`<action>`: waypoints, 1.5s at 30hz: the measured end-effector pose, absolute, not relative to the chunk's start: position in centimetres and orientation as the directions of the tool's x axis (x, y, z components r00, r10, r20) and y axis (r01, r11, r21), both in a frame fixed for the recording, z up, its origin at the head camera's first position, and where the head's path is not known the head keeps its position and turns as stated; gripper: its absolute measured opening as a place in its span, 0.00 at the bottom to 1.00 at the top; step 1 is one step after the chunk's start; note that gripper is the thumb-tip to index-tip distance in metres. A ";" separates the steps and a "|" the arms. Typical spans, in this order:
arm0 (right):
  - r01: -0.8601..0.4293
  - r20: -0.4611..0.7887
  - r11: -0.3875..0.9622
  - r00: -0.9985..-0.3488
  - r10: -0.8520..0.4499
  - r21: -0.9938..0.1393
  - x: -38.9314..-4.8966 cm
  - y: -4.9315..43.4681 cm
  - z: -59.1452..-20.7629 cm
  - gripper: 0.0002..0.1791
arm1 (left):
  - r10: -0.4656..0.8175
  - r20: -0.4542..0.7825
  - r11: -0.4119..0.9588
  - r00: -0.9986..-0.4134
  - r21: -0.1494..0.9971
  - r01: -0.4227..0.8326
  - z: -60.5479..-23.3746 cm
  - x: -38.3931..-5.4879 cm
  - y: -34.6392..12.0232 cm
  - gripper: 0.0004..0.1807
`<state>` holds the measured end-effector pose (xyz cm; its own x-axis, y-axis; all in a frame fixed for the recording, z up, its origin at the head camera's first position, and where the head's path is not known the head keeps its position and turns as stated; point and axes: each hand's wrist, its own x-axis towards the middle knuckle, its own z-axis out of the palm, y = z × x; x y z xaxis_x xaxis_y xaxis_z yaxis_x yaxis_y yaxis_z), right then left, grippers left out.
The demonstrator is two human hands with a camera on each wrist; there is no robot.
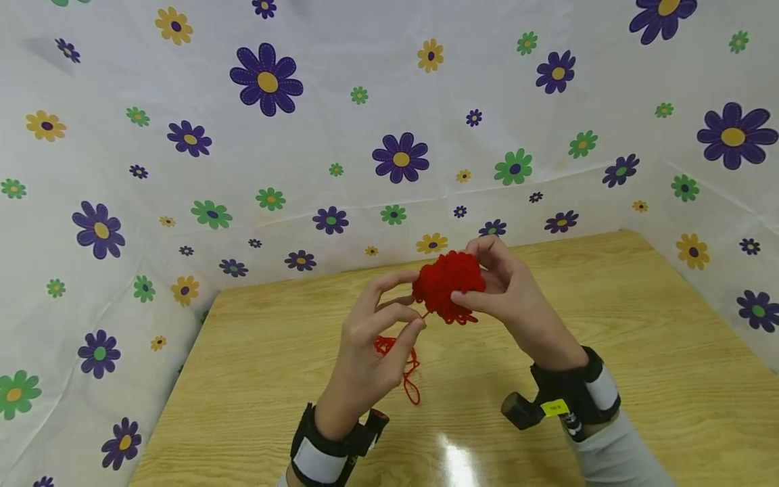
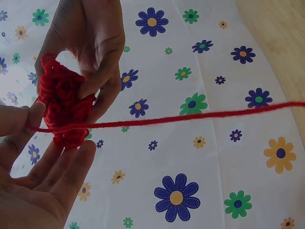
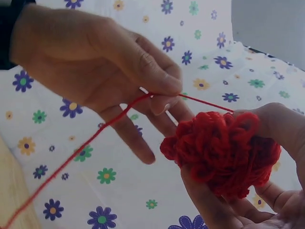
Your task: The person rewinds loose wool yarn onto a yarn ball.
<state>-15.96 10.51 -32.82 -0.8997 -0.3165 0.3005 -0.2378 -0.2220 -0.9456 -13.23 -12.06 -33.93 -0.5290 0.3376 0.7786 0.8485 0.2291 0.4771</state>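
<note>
A looped bundle of red yarn is held up over the wooden table by my right hand, thumb on the near side and fingers behind it. Just left of it, my left hand pinches a single yarn strand between thumb and index finger. In the right wrist view that strand runs taut from the pinch to the bundle, under the right thumb. Its other end trails away from the left hand. The left hand's remaining fingers spread beside the bundle in the left wrist view.
Loose red yarn loops lie below the left hand on the wooden table. A white flower-print cloth stands behind the table and along its sides. Both wrists wear black straps with small cameras.
</note>
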 end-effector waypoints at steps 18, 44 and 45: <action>-0.114 0.260 -0.381 -0.897 -0.358 -0.917 -16.1 11.4 -32.5 0.24 | 0.388 0.721 0.272 -0.574 0.505 0.819 -34.8 -13.7 -11.7 0.05; -0.408 0.335 -0.088 -0.589 -0.735 -0.909 -16.0 11.6 -32.9 0.29 | 0.368 0.707 0.309 -0.604 0.520 0.797 -34.1 -13.5 -12.7 0.08; -0.433 0.336 -0.060 -0.597 -0.729 -0.899 -16.0 11.5 -32.9 0.29 | 0.370 0.711 0.304 -0.599 0.516 0.801 -34.1 -13.5 -12.7 0.08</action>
<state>-16.00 11.53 -32.89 -0.5966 -0.7289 0.3359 -0.4329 -0.0602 -0.8994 -13.45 -12.75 -34.13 -0.5986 0.3697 0.7106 0.8007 0.3044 0.5160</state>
